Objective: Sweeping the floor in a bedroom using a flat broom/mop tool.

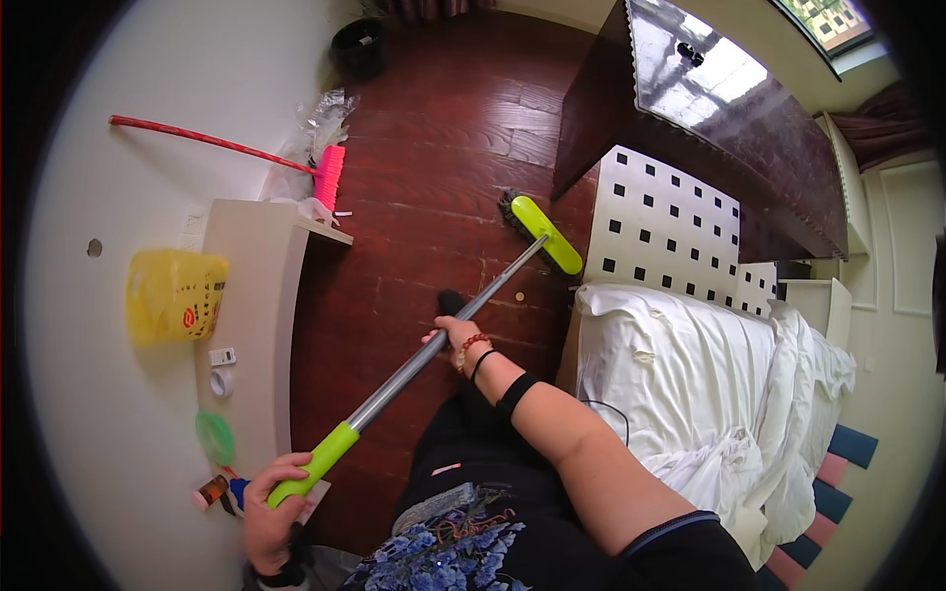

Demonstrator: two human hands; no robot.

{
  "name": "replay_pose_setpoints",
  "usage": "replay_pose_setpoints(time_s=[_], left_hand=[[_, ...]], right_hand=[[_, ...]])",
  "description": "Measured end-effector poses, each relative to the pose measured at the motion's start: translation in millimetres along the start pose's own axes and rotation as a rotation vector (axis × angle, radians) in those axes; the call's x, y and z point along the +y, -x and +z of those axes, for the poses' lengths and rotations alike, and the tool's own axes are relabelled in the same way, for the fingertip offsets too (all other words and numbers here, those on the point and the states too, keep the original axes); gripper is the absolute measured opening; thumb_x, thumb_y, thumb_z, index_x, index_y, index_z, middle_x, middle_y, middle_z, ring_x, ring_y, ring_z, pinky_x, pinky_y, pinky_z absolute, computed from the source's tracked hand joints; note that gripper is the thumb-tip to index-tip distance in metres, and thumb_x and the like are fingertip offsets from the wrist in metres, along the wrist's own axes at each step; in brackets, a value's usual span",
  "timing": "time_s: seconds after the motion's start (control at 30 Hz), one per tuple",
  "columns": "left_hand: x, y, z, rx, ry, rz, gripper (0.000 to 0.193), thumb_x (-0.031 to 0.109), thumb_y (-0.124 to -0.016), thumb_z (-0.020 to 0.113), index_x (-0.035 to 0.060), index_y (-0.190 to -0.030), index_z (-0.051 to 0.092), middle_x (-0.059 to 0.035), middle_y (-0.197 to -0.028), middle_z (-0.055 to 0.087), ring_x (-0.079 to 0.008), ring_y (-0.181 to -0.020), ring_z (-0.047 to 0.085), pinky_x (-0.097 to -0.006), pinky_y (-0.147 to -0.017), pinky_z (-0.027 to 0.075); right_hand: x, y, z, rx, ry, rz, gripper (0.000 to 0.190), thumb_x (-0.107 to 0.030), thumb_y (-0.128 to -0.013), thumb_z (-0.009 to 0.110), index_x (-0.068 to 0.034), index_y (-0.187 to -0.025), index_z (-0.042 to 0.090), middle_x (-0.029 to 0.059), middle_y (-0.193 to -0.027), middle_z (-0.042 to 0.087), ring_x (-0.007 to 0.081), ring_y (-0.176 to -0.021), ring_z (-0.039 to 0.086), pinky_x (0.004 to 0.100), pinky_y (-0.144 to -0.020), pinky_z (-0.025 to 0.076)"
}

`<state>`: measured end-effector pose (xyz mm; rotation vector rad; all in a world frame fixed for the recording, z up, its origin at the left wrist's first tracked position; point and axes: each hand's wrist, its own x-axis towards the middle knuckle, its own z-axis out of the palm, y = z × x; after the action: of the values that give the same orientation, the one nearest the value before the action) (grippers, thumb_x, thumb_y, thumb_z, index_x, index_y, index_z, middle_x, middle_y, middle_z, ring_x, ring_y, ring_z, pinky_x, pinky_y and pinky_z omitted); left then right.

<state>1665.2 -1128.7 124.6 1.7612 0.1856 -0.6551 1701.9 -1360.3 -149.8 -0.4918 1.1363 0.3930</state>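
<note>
Both my hands are on a broom with a grey metal pole [399,382] and a lime-green head [545,233] with dark bristles. My left hand [275,510] wraps the green grip at the pole's near end. Farther along, my right hand [452,341] grips the bare metal, a beaded bracelet and dark bands on that arm. The broom's head rests on the dark red wooden floor [414,244], close to the corner of a white-covered bed [672,362]. On the boards between the head and my foot lies a small round tan object [519,297].
At left, a pale desk [255,244] carries a yellow plastic bag [177,295] and a tape roll [221,383]. A pink broom [329,179] leans by crumpled clear plastic [325,118]. Beyond stand a black bin [359,48] and, right, a dark glossy cabinet [709,81] behind a perforated white panel [658,214].
</note>
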Motion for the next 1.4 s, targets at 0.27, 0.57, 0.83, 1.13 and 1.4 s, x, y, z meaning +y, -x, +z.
replay_pose_setpoints(time_s=[0.27, 0.57, 0.83, 1.13, 1.4], left_hand=[[-34, -60, 55, 0.106, 0.479, 0.113, 0.018, 0.008, -0.070, 0.054, 0.0043, -0.083, 0.042, -0.0117, -0.094, 0.042, -0.0115, -0.056, 0.044, -0.0201, -0.049, 0.036], [62, -121, -3, 0.020, -0.035, 0.169, 0.011, 0.002, -0.060, 0.051, 0.0016, -0.069, 0.045, -0.0120, -0.075, 0.048, -0.0151, -0.063, 0.043, -0.0257, -0.060, 0.036], [117, -147, -26, 0.018, -0.118, 0.335, 0.025, 0.021, -0.061, 0.056, 0.0052, -0.070, 0.040, -0.0058, -0.072, 0.040, -0.0078, -0.055, 0.033, -0.0156, -0.046, 0.024], [132, -207, -47, -0.082, 0.053, 0.256, 0.022, 0.017, -0.059, 0.056, 0.0055, -0.069, 0.039, -0.0061, -0.071, 0.041, -0.0073, -0.054, 0.034, -0.0146, -0.044, 0.025], [118, -271, -24, -0.359, -0.076, 0.097, 0.018, 0.011, -0.057, 0.054, 0.0043, -0.069, 0.043, -0.0073, -0.074, 0.046, -0.0097, -0.060, 0.038, -0.0197, -0.055, 0.031]], right_hand=[[-44, -72, -10, 0.323, 0.128, -0.023, 0.009, -0.008, -0.072, 0.045, 0.000, -0.075, 0.044, 0.0082, -0.059, 0.048, 0.0189, -0.048, 0.052, 0.0291, -0.041, 0.045], [-57, -65, 47, 0.216, -0.088, -0.041, 0.012, -0.009, -0.069, 0.045, 0.000, -0.074, 0.041, 0.0095, -0.057, 0.046, 0.0238, -0.047, 0.050, 0.0323, -0.044, 0.044], [-68, -38, 98, -0.012, -0.307, 0.077, 0.012, -0.010, -0.072, 0.048, -0.002, -0.075, 0.040, 0.0059, -0.062, 0.045, 0.0198, -0.056, 0.053, 0.0335, -0.049, 0.048], [-85, -26, 96, -0.017, -0.481, 0.030, 0.013, -0.011, -0.075, 0.047, -0.002, -0.076, 0.038, 0.0079, -0.063, 0.045, 0.0211, -0.060, 0.052, 0.0328, -0.051, 0.048], [-69, -74, 70, 0.242, -0.667, 0.070, 0.012, -0.012, -0.075, 0.043, -0.002, -0.077, 0.037, 0.0089, -0.069, 0.043, 0.0244, -0.058, 0.051, 0.0356, -0.049, 0.047]])
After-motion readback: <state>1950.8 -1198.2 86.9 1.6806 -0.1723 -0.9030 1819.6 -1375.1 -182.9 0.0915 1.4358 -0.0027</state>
